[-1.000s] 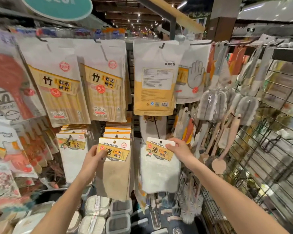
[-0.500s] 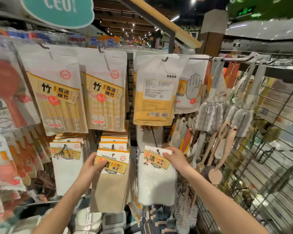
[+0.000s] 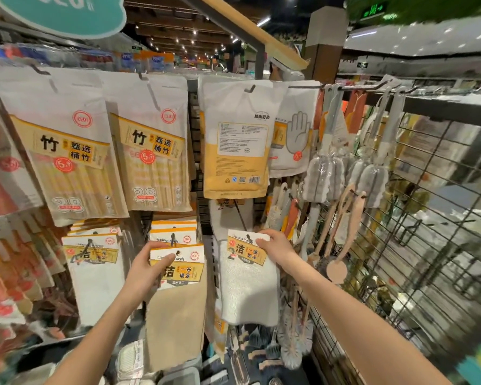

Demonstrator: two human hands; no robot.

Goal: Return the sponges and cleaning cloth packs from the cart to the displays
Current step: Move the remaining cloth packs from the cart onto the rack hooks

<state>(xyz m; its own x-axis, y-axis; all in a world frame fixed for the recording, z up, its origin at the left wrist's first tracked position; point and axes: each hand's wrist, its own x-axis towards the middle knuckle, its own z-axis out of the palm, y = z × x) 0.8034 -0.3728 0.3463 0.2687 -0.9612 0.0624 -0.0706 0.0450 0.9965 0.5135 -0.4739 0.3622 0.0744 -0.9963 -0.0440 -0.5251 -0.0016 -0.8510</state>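
Note:
My left hand (image 3: 146, 269) grips the header card of a beige cleaning cloth pack (image 3: 178, 307), held just below the row of matching packs (image 3: 175, 232) on a hook. My right hand (image 3: 275, 245) pinches the top right corner of a white cleaning cloth pack (image 3: 247, 290), whose card hole sits at the tip of a black display hook (image 3: 240, 218). Another white cloth pack (image 3: 95, 276) hangs to the left. No cart or sponges are in view.
Bamboo chopstick packs (image 3: 150, 151) and a yellow glove pack (image 3: 235, 140) hang above. Bottle brushes (image 3: 322, 176) and wooden-handled brushes hang on the right, beside a black wire grid panel (image 3: 428, 218). Plastic containers (image 3: 178, 376) lie on the shelf below.
The view shifted slightly upward. The left hand's beige pack sits a little lower below the hanging row; the right hand stays at the white pack's top corner by the hook.

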